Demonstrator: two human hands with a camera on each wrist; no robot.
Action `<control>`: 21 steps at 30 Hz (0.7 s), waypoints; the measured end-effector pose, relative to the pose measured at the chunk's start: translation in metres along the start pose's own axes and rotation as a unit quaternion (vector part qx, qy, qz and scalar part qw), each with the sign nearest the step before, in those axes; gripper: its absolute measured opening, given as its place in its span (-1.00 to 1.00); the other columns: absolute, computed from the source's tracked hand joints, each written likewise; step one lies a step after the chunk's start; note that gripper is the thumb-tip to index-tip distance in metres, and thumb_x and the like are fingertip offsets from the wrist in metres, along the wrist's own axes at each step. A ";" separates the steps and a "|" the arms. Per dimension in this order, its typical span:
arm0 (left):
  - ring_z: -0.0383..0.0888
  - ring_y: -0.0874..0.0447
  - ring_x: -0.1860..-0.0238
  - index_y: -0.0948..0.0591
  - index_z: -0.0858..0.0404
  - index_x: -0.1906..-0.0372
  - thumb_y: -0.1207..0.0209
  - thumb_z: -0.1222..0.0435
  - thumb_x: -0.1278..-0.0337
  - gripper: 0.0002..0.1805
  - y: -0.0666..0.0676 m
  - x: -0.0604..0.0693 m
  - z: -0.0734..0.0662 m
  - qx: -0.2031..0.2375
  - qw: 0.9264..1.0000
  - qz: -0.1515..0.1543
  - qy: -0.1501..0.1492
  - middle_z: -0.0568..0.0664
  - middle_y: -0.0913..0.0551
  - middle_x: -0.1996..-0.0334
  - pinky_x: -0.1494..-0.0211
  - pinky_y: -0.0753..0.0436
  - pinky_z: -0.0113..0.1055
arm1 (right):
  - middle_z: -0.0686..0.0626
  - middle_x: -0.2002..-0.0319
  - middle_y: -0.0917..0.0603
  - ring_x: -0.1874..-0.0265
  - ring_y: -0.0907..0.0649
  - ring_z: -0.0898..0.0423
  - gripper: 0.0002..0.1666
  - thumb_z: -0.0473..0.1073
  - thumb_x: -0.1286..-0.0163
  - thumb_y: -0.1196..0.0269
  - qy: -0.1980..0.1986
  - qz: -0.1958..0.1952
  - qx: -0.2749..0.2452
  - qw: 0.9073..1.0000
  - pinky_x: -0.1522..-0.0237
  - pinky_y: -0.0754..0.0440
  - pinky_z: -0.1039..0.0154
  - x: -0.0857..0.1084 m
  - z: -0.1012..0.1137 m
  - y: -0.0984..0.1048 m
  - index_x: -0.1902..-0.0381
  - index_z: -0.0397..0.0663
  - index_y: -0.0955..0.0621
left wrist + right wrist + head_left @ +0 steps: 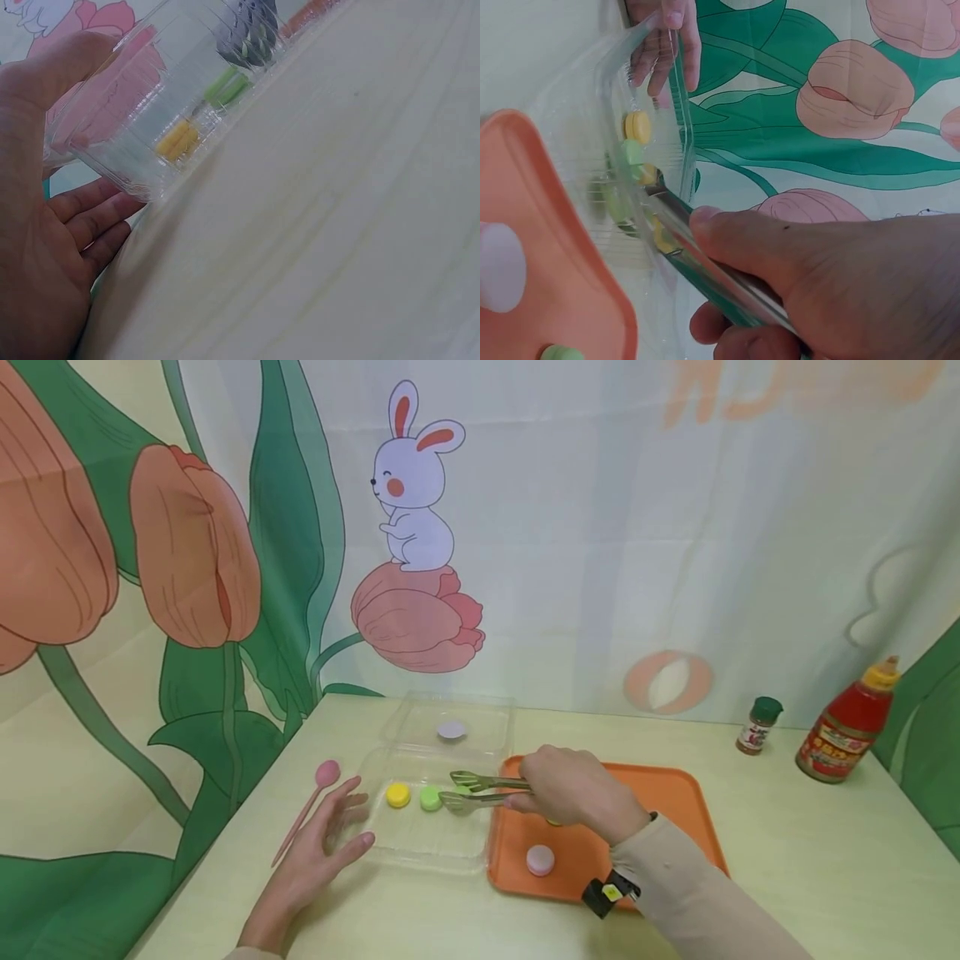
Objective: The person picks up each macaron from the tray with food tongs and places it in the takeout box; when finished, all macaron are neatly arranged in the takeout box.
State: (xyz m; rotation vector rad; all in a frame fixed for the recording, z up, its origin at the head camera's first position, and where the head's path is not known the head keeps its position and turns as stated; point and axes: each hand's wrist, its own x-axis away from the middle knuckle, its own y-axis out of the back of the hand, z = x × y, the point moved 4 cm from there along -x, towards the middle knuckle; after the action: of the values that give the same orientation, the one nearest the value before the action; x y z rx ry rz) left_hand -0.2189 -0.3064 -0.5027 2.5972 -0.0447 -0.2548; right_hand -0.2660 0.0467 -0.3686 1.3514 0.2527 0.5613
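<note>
My right hand [573,789] grips metal tongs [491,782] over the clear plastic container [420,853]. The tong ends are spread about a green macaron [462,791] inside; whether they touch it I cannot tell. Left of it in the container sit another green macaron [431,798] and a yellow macaron [397,794]. My left hand [318,843] is at the container's left end, fingers loosely bent and thumb apart. In the left wrist view its fingertips [124,204] lie by the clear wall.
An orange tray [678,793] on the right bears a pink macaron [540,860] and another partly hidden under my right hand. A pink spoon [306,808] lies at left. The container's lid [480,727] spreads behind. Farther right stand a spice jar [759,727] and a red sauce bottle [847,727].
</note>
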 end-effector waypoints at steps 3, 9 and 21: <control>0.16 -0.58 -0.54 -0.21 0.01 -0.78 -0.40 0.15 -0.55 -0.11 0.000 0.000 0.000 0.002 1.000 0.001 -0.004 0.15 -0.55 -0.56 -0.57 -0.40 -0.31 | 0.09 0.62 -0.50 0.68 -0.45 0.18 -0.55 0.18 -0.58 -0.45 -0.008 0.006 0.006 1.000 0.57 -0.35 0.26 0.001 0.004 0.003 0.42 0.06 -0.65; 0.18 -0.57 -0.54 -0.21 0.05 -0.78 -0.40 0.16 -0.55 -0.11 0.001 -0.003 -0.002 0.012 1.000 0.001 -0.006 0.16 -0.54 -0.56 -0.46 -0.32 -0.59 | 0.10 0.60 -0.52 0.66 -0.48 0.18 -0.54 0.21 -0.57 -0.45 -0.019 0.009 0.016 1.000 0.56 -0.37 0.25 0.002 0.005 0.006 0.41 0.07 -0.64; 0.17 -0.57 -0.54 -0.22 0.04 -0.77 -0.42 0.15 -0.53 -0.10 0.000 -0.003 -0.004 0.023 1.000 0.001 -0.002 0.16 -0.55 -0.55 -0.42 -0.26 -0.71 | 0.06 0.40 -0.72 0.49 -0.68 0.15 -0.46 0.31 -0.58 -0.39 -0.013 -0.038 -0.060 0.997 0.34 -0.70 0.11 0.023 -0.022 0.013 0.03 -0.09 -0.74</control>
State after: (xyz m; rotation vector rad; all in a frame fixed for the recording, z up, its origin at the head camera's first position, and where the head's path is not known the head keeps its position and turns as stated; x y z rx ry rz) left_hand -0.2209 -0.3041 -0.4983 2.6416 -0.0557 -0.2597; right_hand -0.2604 0.0783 -0.3572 1.2262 0.2449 0.4877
